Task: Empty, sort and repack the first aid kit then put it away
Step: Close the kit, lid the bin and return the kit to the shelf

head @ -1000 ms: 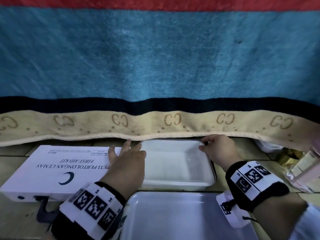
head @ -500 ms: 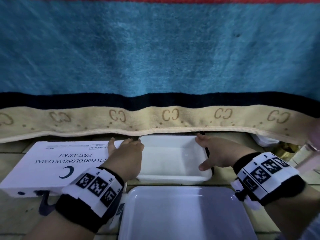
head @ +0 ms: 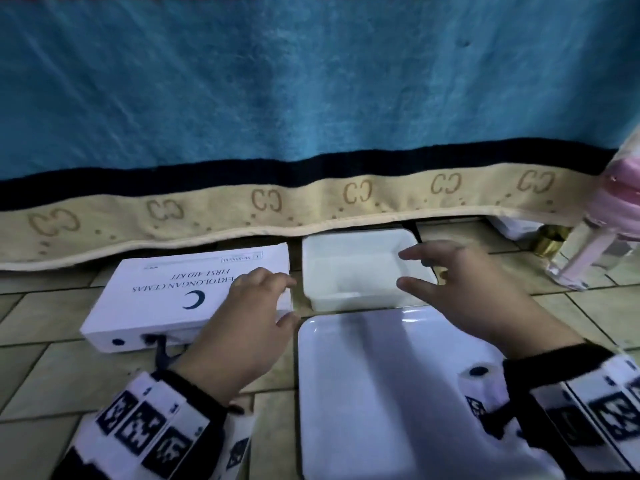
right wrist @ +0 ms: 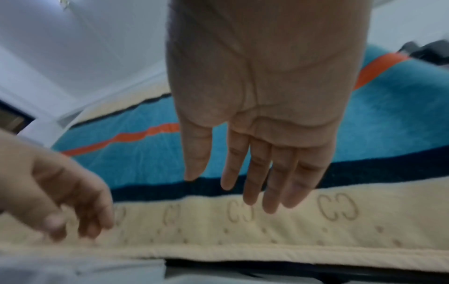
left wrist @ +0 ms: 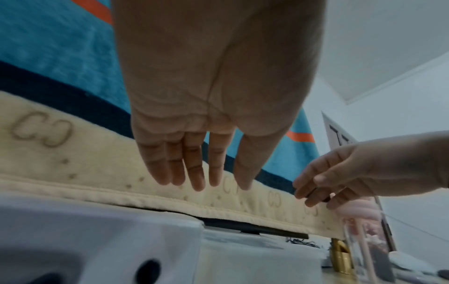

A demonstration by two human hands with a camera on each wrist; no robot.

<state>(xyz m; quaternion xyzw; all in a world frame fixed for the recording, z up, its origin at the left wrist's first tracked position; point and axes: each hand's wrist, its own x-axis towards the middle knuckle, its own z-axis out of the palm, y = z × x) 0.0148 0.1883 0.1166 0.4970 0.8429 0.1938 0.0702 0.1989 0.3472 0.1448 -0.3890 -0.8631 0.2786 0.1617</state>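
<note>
The kit (head: 188,299), a closed white box printed "FIRST AID KIT", lies flat on the tiled floor (head: 41,313) at the left, just below the hem of a blue blanket (head: 311,98). Just beside it, to the right, sits a small white tray (head: 360,268), its far edge under the blanket hem. A larger white tray (head: 381,393) lies nearer the camera, close to the small one.

The left hand (head: 247,317) hovers over the kit's right end, fingers relaxed and loosely extended, grasping nothing; contact with the lid cannot be confirmed, as the wrist view shows the fingers (left wrist: 194,167) straight and apart from it. The right hand (head: 460,289) is spread above the small tray's right side, fingers straight, grasping nothing.

A brass padlock (head: 550,239) stands at the far right.
</note>
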